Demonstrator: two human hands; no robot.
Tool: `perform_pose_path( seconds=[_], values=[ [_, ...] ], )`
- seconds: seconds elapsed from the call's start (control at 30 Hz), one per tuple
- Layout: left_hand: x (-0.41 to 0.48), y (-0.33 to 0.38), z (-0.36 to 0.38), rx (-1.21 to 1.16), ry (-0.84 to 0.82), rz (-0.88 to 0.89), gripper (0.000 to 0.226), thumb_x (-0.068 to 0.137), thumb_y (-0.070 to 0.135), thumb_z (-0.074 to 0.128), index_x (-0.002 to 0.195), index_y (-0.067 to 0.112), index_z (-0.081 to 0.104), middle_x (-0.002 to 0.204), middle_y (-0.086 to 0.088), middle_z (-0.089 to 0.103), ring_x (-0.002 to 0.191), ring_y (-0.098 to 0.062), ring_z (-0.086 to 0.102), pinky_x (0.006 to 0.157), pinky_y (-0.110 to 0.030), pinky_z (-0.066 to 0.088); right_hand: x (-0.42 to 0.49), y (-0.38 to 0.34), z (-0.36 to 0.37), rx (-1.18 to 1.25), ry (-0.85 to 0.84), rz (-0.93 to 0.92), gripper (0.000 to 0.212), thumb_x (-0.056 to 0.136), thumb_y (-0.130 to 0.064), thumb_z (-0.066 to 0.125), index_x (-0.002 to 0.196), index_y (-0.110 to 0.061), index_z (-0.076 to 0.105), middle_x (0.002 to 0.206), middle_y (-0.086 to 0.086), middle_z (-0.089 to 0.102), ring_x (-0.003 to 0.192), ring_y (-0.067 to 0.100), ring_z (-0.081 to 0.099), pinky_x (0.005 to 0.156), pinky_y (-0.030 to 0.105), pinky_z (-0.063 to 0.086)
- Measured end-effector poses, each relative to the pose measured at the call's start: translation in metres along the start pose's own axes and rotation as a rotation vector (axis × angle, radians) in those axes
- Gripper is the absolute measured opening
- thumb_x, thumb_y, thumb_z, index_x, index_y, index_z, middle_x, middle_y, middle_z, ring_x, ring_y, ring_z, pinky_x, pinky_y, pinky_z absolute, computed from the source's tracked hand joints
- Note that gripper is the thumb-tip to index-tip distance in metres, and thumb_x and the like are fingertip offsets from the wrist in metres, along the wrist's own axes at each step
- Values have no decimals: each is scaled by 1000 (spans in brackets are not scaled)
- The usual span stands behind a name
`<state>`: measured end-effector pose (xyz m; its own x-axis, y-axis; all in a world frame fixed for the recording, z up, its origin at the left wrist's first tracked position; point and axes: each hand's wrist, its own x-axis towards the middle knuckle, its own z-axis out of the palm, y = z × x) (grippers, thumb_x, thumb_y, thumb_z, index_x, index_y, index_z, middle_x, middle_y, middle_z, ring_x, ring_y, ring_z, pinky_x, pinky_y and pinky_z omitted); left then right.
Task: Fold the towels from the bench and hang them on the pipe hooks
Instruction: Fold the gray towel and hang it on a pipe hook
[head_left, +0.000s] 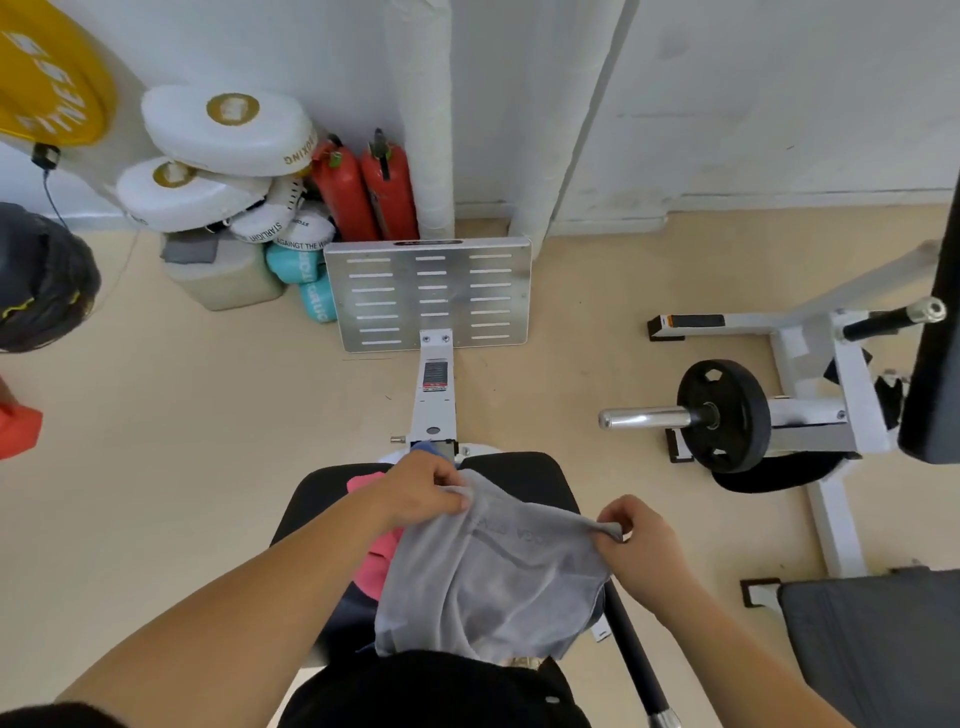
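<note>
A grey towel (488, 577) hangs spread between my two hands above the black padded bench (524, 478). My left hand (421, 493) pinches its far left corner. My right hand (636, 545) pinches the far right corner. Under the grey towel a pink towel (379, 556) lies on the bench, partly hidden. A bit of blue cloth (431, 449) peeks out beyond my left hand at the bench's far end. No hooks are in view.
A white wrapped pipe (431, 119) stands against the wall beside two red extinguishers (369, 192). A metal footplate (431, 293) lies ahead, boxing pads (218, 156) at back left, a weight-plate machine (727, 415) at right.
</note>
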<state>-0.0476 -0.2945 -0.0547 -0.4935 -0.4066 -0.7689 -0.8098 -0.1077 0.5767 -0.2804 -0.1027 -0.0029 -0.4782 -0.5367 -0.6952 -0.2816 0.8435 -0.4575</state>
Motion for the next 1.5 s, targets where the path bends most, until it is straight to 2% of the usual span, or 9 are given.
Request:
perform_pose_path(
  seconds=[0.23, 0.57, 0.77, 0.9, 1.03, 1.13, 1.27, 1.4, 1.5],
  values=[
    [-57, -1, -20, -251, 150, 82, 12, 78, 17, 86, 72, 25, 78, 76, 12, 71, 74, 3, 62, 72, -15, 49, -12, 1, -6, 40, 34, -51, 18, 90, -6, 65, 91, -25, 66, 89, 0, 70, 82, 18, 65, 67, 26, 51],
    [-147, 3, -18, -63, 475, 230, 25, 68, 13, 93, 69, 14, 67, 62, 20, 62, 59, 2, 52, 57, -9, 42, -52, 2, -52, -222, -75, -368, 13, 93, -29, 71, 80, -28, 67, 76, -3, 68, 74, 14, 63, 64, 22, 48],
    [-219, 5, 6, 78, 593, 216, 32, 66, 27, 95, 65, 18, 64, 73, 7, 68, 64, -6, 57, 62, -23, 49, -91, 3, -78, -387, -43, -643, 12, 100, -30, 61, 92, -27, 69, 82, -14, 65, 79, 5, 61, 72, 21, 49],
    [-270, 12, 24, 243, 692, 217, 33, 69, 34, 91, 64, 22, 62, 70, 5, 67, 73, -14, 61, 70, -33, 53, -119, 5, -92, -505, 51, -864, 12, 103, -32, 55, 99, -31, 66, 80, -19, 60, 75, 7, 58, 64, 14, 39],
    [-313, 21, 37, 276, 811, 282, 32, 73, 35, 89, 63, 24, 61, 69, 10, 66, 70, -7, 59, 62, -18, 46, -144, -1, -105, -468, 100, -1005, 14, 100, -20, 61, 103, -32, 57, 80, -20, 60, 69, 7, 59, 59, 7, 38],
    [-332, 22, 36, 182, 884, 276, 33, 73, 33, 90, 61, 23, 60, 74, 15, 67, 68, -1, 59, 58, -15, 43, -161, -5, -114, -451, 113, -1142, 41, 94, -8, 64, 89, -41, 41, 77, -20, 53, 65, 5, 57, 57, 10, 38],
    [-342, 24, 19, 108, 909, 264, 35, 70, 33, 92, 62, 18, 62, 64, 1, 63, 56, -3, 50, 56, -23, 42, -184, -17, -128, -542, 137, -1308, 31, 86, -6, 55, 86, -35, 45, 80, -15, 53, 70, 8, 51, 58, 33, 51],
    [-345, 34, -1, 68, 861, 311, 30, 67, 32, 94, 68, 24, 64, 51, 9, 54, 51, -3, 43, 52, -21, 37, -192, -30, -137, -412, 105, -1184, 28, 97, -15, 63, 103, -43, 62, 92, -28, 62, 90, 4, 61, 78, 14, 49],
    [-346, 39, -17, 47, 845, 353, 29, 66, 28, 95, 68, 24, 66, 50, 9, 53, 51, -4, 43, 53, -24, 37, -195, -43, -139, -369, 101, -1089, 26, 97, -21, 67, 115, -40, 67, 94, -27, 66, 94, 4, 63, 81, 15, 51]
  ],
)
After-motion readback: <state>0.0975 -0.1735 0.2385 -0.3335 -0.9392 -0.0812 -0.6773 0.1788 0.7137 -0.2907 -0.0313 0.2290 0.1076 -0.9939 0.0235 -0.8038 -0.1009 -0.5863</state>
